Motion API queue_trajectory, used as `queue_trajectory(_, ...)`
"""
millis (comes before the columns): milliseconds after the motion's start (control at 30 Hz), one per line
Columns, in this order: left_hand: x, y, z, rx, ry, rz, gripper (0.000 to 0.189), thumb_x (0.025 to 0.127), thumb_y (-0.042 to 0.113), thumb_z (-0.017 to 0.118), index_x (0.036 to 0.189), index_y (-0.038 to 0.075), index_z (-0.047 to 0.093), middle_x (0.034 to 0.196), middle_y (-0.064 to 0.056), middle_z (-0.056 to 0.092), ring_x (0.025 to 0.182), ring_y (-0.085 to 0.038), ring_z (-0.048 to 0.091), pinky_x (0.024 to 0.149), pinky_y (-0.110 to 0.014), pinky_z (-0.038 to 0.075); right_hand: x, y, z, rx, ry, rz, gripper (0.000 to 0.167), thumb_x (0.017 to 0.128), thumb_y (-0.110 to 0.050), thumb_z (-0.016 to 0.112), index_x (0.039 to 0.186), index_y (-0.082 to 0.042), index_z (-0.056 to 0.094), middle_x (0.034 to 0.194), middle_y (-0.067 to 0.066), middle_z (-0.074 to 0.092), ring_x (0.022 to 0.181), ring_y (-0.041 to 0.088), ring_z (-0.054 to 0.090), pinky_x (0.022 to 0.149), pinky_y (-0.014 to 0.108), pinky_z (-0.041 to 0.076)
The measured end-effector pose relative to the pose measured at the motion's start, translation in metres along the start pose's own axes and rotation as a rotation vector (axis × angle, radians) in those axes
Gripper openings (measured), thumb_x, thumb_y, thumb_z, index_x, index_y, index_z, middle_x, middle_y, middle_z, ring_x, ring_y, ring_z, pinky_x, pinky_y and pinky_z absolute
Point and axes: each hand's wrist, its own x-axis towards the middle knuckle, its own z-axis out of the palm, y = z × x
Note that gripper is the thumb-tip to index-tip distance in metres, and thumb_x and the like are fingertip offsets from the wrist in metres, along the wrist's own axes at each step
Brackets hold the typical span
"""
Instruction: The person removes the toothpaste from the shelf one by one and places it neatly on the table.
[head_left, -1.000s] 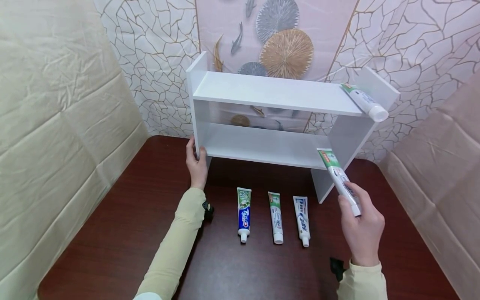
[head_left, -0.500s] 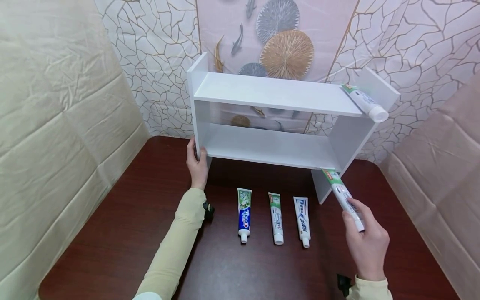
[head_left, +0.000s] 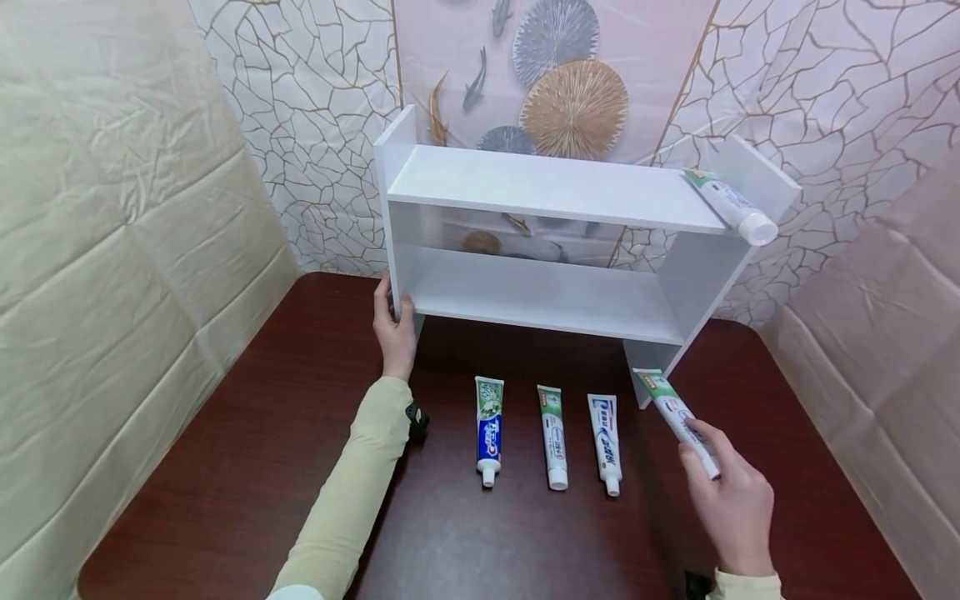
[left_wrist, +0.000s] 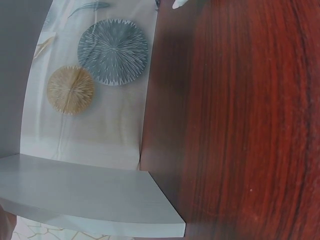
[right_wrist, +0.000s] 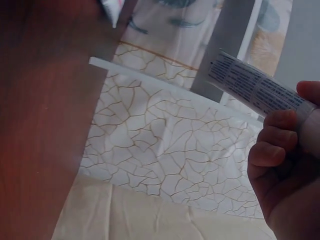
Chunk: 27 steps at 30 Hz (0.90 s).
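My right hand (head_left: pixel 733 500) holds a white and green toothpaste tube (head_left: pixel 672 414) near its cap end, thumb on one side and fingers on the other. The tube's flat end points away, low in front of the right leg of a white two-tier shelf (head_left: pixel 540 185). In the right wrist view the printed back of the tube (right_wrist: pixel 257 86) faces the camera. My left hand (head_left: pixel 396 337) grips the lower left side panel of the shelf, thumb in front and fingers behind. Another green and white toothpaste tube (head_left: pixel 727 204) lies at the right end of the top tier, cap overhanging the front.
Three tubes lie in a row on the dark red table (head_left: pixel 225 450): a blue and green tube (head_left: pixel 489 429), a green and white tube (head_left: pixel 553 437) and a white and blue tube (head_left: pixel 604 444). Patterned cloth (head_left: pixel 315 125) hangs behind the shelf.
My right hand has lowered the toothpaste tube from in front of the lower tier to below it, near the right leg. The left hand stays on the side panel.
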Motion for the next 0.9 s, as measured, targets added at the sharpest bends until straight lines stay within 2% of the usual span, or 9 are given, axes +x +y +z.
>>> queue_trajectory(167, 0.000, 0.000, 0.000, 0.001, 0.004, -0.004, 0.045, 0.100, 0.008, 0.044, 0.145, 0.005, 0.041, 0.137, -0.024, 0.049, 0.111, -0.019, 0.051, 0.087, -0.029, 0.043, -0.005, 0.006, 0.001, -0.048, -0.066, 0.012, 0.030, 0.076, -0.009, 0.070, 0.106, -0.011, 0.071, 0.054, 0.011, 0.056, 0.044, 0.008, 0.034, 0.044, 0.031, 0.024)
queue_trajectory(300, 0.000, 0.001, 0.000, 0.004, 0.002, -0.006, 0.045, 0.100, 0.008, 0.044, 0.145, 0.005, 0.040, 0.137, -0.024, 0.049, 0.111, -0.020, 0.051, 0.087, -0.027, 0.043, -0.008, 0.011, 0.001, -0.082, -0.137, 0.049, 0.029, 0.078, -0.011, 0.068, 0.107, -0.012, 0.069, 0.047, 0.003, 0.046, 0.044, 0.013, 0.034, 0.045, 0.034, 0.024)
queue_trajectory(400, 0.000, 0.001, 0.001, 0.001, 0.002, 0.000, 0.045, 0.100, 0.008, 0.044, 0.145, 0.005, 0.040, 0.137, -0.024, 0.049, 0.114, -0.024, 0.051, 0.088, -0.027, 0.043, -0.011, 0.015, 0.001, -0.109, -0.190, 0.085, 0.028, 0.080, -0.013, 0.066, 0.108, -0.012, 0.069, 0.047, 0.003, 0.046, 0.044, 0.018, 0.038, 0.044, 0.035, 0.025)
queue_trajectory(533, 0.001, 0.001, 0.002, 0.004, 0.012, 0.016, 0.045, 0.099, 0.007, 0.044, 0.144, 0.004, 0.041, 0.134, -0.024, 0.051, 0.108, -0.017, 0.052, 0.085, -0.028, 0.043, -0.015, 0.020, 0.003, -0.138, -0.227, 0.112, 0.026, 0.082, -0.016, 0.065, 0.107, -0.011, 0.070, 0.052, 0.010, 0.056, 0.044, 0.022, 0.043, 0.044, 0.035, 0.027)
queue_trajectory(667, 0.001, 0.000, 0.001, -0.005, -0.003, 0.016, 0.045, 0.100, 0.008, 0.044, 0.145, 0.005, 0.040, 0.135, -0.024, 0.050, 0.105, -0.011, 0.050, 0.085, -0.027, 0.043, -0.018, 0.025, 0.005, -0.151, -0.272, 0.142, 0.026, 0.084, -0.018, 0.063, 0.108, -0.011, 0.070, 0.063, 0.018, 0.064, 0.046, 0.026, 0.048, 0.044, 0.037, 0.029)
queue_trajectory(900, 0.000, -0.004, 0.000, -0.004, -0.004, 0.026, 0.044, 0.100, 0.008, 0.044, 0.144, 0.005, 0.040, 0.136, -0.023, 0.050, 0.105, -0.008, 0.051, 0.085, -0.024, 0.044, -0.020, 0.031, 0.002, -0.184, -0.447, 0.198, 0.032, 0.090, -0.024, 0.059, 0.117, -0.009, 0.068, 0.079, 0.026, 0.068, 0.057, 0.035, 0.057, 0.047, 0.044, 0.036)
